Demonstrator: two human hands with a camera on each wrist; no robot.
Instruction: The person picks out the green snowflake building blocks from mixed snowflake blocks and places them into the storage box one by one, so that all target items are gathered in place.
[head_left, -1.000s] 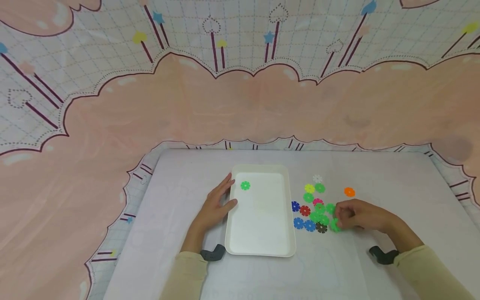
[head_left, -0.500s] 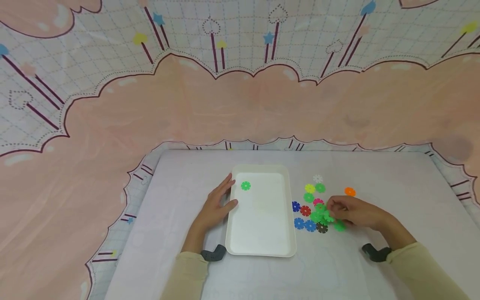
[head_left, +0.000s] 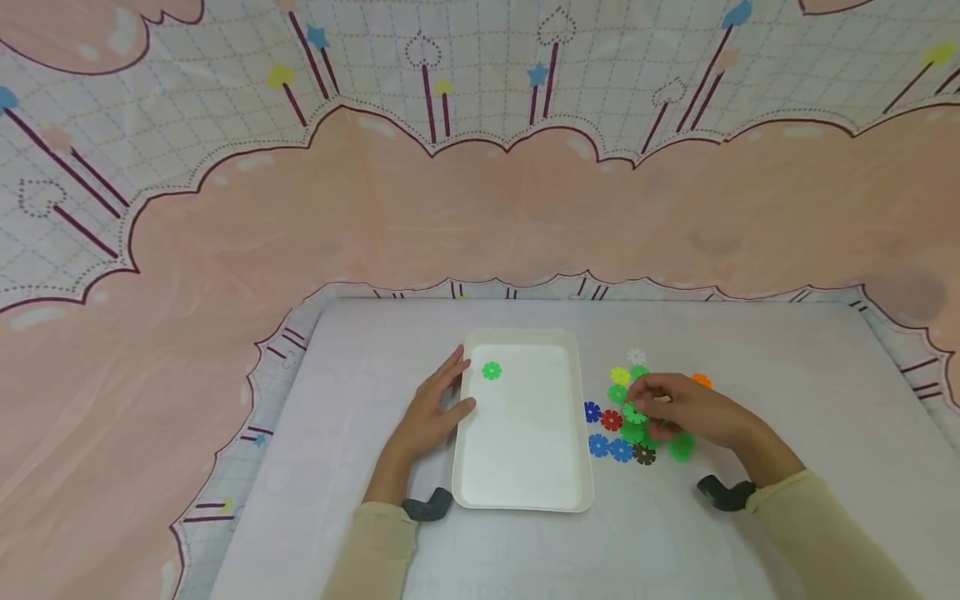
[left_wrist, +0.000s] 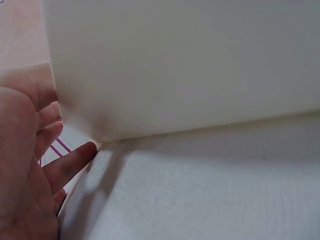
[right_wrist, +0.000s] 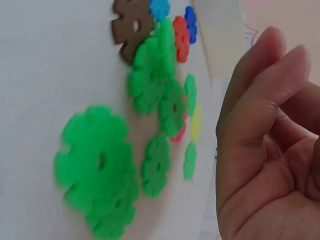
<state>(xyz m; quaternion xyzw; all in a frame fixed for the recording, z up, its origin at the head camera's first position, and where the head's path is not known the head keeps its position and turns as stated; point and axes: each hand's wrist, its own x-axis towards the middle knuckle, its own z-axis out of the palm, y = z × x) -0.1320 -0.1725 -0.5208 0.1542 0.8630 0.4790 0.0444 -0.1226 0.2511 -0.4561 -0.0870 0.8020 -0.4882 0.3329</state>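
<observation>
In the head view my right hand [head_left: 701,410] pinches a green snowflake disc [head_left: 634,412] just over a loose cluster of discs. The right wrist view shows its fingers [right_wrist: 265,85] curled, and the held disc is not visible there. Below the hand lie a red disc [head_left: 611,420], a brown disc [head_left: 644,454] and several green ones, some overlapping. My left hand [head_left: 429,410] rests at the left side of a white rectangular tray [head_left: 525,450], thumb over the rim. One green disc [head_left: 491,371] lies near the tray's upper left corner.
Two light blue discs [head_left: 610,448] and a dark blue disc [head_left: 592,412] lie close to the tray's right edge. Behind are a yellow disc [head_left: 620,376] and a white disc [head_left: 636,357]. An orange disc [head_left: 701,381] lies partly behind the right hand.
My right hand has moved left across the cluster, lifting a green disc from its right side. The left hand and tray have stayed in place.
</observation>
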